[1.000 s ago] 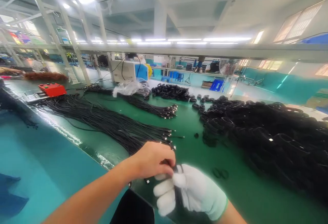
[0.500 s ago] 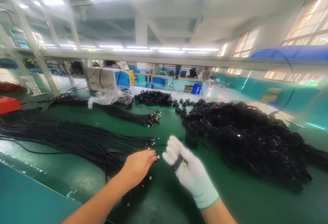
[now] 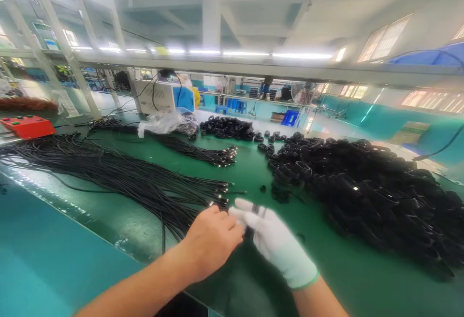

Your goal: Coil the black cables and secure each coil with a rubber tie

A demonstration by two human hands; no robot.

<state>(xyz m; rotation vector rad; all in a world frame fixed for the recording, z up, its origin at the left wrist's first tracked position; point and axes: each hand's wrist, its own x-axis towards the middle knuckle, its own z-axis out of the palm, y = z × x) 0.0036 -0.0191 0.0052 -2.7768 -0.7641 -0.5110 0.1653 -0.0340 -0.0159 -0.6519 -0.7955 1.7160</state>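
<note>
My bare left hand (image 3: 212, 239) has closed back in against my white-gloved right hand (image 3: 275, 244), which pinches a black rubber band (image 3: 255, 209) over its fingers. The hands meet at the plug ends of the long black cable bundle (image 3: 145, 186) on the green bench (image 3: 253, 172); my left hand's grip I cannot tell.

Both forearms reach forward from the lower frame edge, converging near the near edge of the table. Left hand (image 3: 212, 239) bare, fingers curled, knuckles up. Right hand (image 3: 273, 239) in white glove, fingers extended toward the left hand's fingertips, touching them.
</note>
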